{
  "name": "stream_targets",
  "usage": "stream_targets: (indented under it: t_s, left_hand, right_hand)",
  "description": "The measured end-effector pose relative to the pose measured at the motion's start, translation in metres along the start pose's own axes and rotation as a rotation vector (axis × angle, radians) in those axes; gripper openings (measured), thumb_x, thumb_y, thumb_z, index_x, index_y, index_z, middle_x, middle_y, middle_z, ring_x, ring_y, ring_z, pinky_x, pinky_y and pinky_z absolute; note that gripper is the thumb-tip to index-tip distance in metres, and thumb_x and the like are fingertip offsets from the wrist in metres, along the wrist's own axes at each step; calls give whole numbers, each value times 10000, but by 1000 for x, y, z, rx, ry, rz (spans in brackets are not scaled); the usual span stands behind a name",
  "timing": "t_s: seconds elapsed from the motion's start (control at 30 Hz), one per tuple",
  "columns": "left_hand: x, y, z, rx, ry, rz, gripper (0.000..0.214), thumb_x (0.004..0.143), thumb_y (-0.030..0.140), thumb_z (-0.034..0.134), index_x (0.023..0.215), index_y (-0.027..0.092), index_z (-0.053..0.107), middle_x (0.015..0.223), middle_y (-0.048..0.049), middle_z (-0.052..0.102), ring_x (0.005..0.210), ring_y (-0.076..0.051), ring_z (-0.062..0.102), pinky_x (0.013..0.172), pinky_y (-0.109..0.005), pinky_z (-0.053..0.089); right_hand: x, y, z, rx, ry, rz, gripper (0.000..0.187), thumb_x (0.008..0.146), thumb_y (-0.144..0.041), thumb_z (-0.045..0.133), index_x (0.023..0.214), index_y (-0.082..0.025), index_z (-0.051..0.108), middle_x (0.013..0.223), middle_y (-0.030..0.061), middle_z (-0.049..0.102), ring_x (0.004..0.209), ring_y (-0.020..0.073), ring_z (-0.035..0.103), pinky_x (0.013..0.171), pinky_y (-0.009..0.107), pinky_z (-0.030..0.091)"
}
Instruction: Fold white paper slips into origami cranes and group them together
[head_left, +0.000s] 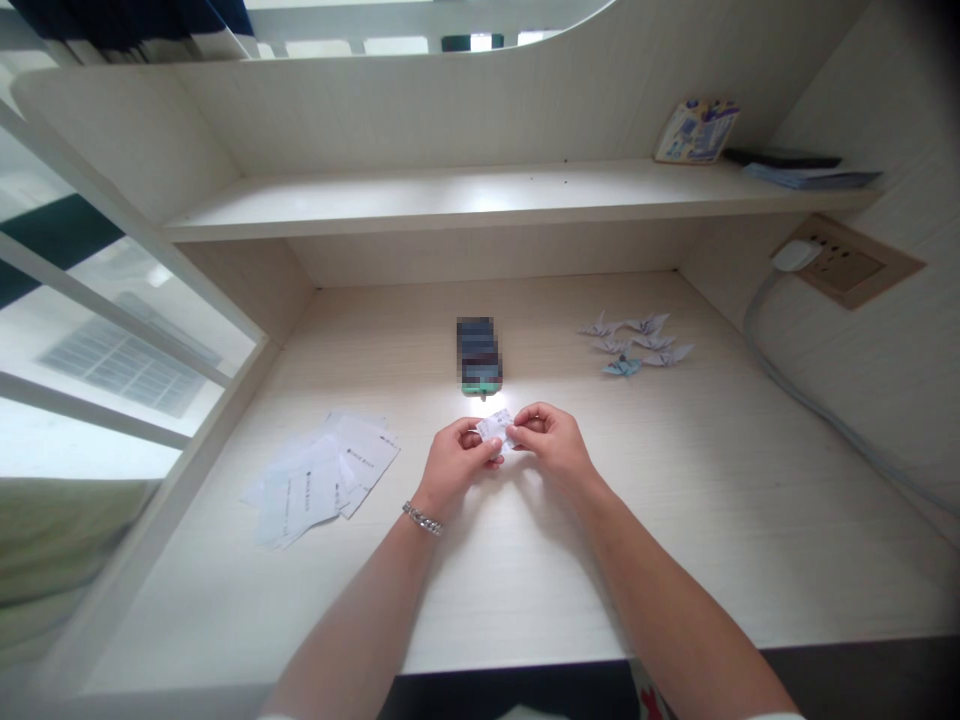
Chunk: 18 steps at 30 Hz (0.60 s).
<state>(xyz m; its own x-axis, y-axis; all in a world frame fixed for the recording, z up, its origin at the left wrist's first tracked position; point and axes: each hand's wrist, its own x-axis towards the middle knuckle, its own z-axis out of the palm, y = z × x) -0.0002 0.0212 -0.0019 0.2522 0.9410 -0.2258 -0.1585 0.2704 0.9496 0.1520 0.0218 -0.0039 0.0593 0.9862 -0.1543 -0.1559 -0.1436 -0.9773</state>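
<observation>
A small folded piece of white paper (496,427) is pinched between both my hands just above the middle of the pale wooden desk (675,520). My left hand (456,462), with a metal bracelet on its wrist, grips the paper's left side with closed fingers. My right hand (550,440) pinches its right side. A phone (478,355) lies flat just behind the paper.
A loose pile of white paper slips (322,478) lies to the left. Several folded paper cranes (636,342) sit at the back right. A grey cable (817,400) runs from a wall socket (840,262) along the right. A shelf (480,195) above holds a booklet (697,130).
</observation>
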Motion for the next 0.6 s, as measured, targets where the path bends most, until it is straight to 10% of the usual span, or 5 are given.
stream_targets:
  t_s: [0.6]
  left_hand:
    - [-6,-2,3,223,-19,106,362,664,241,701,989,158,563,600,11,598,563,-145,615,547,-256,495]
  right_hand:
    - [-2,2,2,18,-80,6,417,588,-332,759,928,-167,584,606,-3,635,532,157,585,524,277,444]
